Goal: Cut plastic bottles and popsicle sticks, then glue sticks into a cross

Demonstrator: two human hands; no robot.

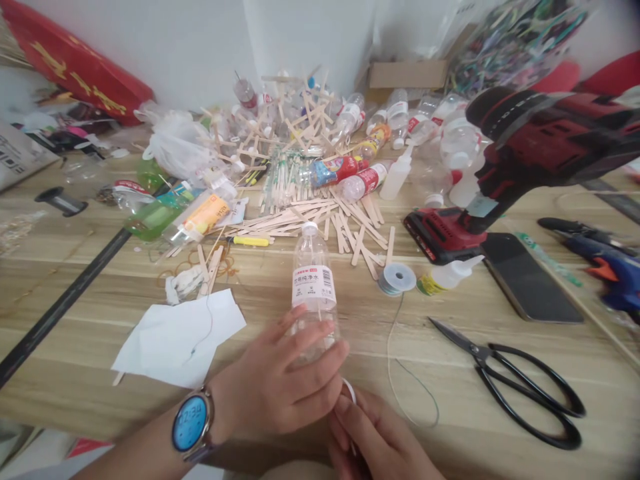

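A clear plastic water bottle [314,287] with a white label and white cap points away from me at the front of the table. My left hand [300,367], wearing a watch [192,423] with a blue face, is wrapped over its lower part. Close against it, my right hand [373,427] is closed in a pinch on a thin white curved strip [351,393] by the bottle's base. My hands hide the base and most of that strip. To the right lie a spool of thread [397,279] with a loose strand and black-handled scissors [510,373].
A red and black cordless drill [530,153] stands at right, near a phone [530,277], a glue bottle [447,277] and a blue glue gun [613,267]. Wooden sticks [345,230] and plastic bottles crowd the back. White paper [175,340] and a dark bar [65,300] lie at left.
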